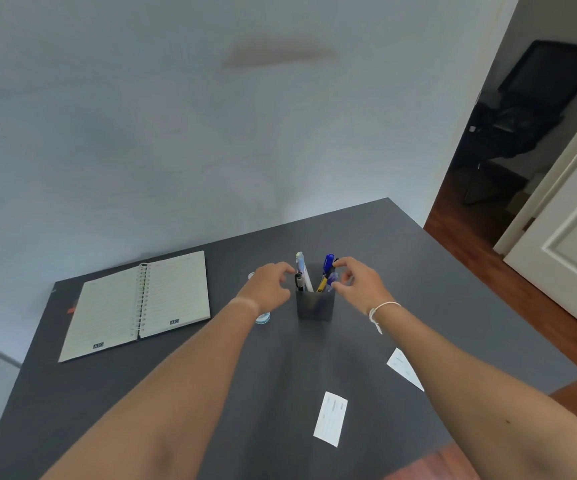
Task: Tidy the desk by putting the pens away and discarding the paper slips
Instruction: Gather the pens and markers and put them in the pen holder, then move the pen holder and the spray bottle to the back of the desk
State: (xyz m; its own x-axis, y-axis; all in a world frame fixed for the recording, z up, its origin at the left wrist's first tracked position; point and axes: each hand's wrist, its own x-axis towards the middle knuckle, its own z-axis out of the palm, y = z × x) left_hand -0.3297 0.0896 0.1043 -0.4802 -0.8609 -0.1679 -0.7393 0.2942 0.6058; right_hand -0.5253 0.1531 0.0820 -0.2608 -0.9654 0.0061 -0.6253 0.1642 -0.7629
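At the centre of the frame a dark pen holder (315, 304) stands upright on the dark grey worktop (141, 393), with several pens (325, 271) sticking up out of it: a white one and a black-capped one on its left side, blue and yellow ones on its right. The left hand (269, 285) reaches in from the lower left, fingers curled loosely just beside the white pen, gripping nothing that can be seen. The right hand (359, 282), with a white string bracelet (380, 311) at the wrist, hovers at the holder's right side with thumb and fingers bent near the blue pens; whether it pinches one cannot be told. Two paper slips lie flat in the lower part of the frame: one paper slip (331, 419) below the holder, another slip (404, 368) partly hidden by the right forearm. An open spiral notebook (134, 306) lies at centre left, well apart from the holder. A small round object (262, 318) peeks out under the left wrist.
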